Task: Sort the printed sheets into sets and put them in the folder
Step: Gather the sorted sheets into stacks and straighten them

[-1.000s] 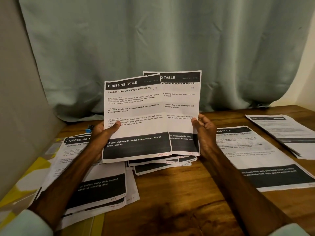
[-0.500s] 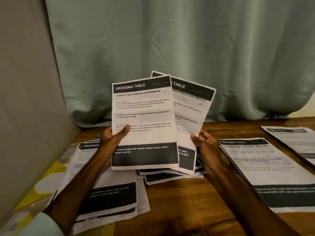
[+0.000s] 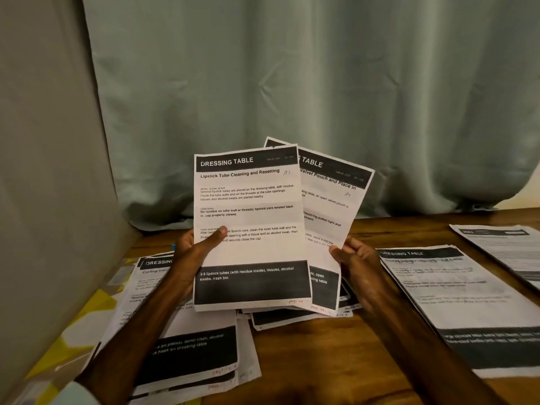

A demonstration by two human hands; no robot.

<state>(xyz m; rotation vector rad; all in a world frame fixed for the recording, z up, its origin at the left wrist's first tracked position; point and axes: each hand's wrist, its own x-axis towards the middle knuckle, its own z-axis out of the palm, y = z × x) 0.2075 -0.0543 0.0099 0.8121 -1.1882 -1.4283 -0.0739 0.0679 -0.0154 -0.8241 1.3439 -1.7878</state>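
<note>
Over the wooden table (image 3: 321, 361), the left hand (image 3: 194, 252) grips the lipstick-tube sheet (image 3: 248, 200), thumb across its face. The right hand (image 3: 355, 263) pinches the velvet-pouch sheet (image 3: 330, 206), fanned out toward 2 o'clock. Stacks lie at 7 o'clock (image 3: 187, 352) and 3 o'clock (image 3: 455, 293), with loose sheets (image 3: 280, 317) beneath. Sorting looks about midway; no folder clearly shows.
</note>
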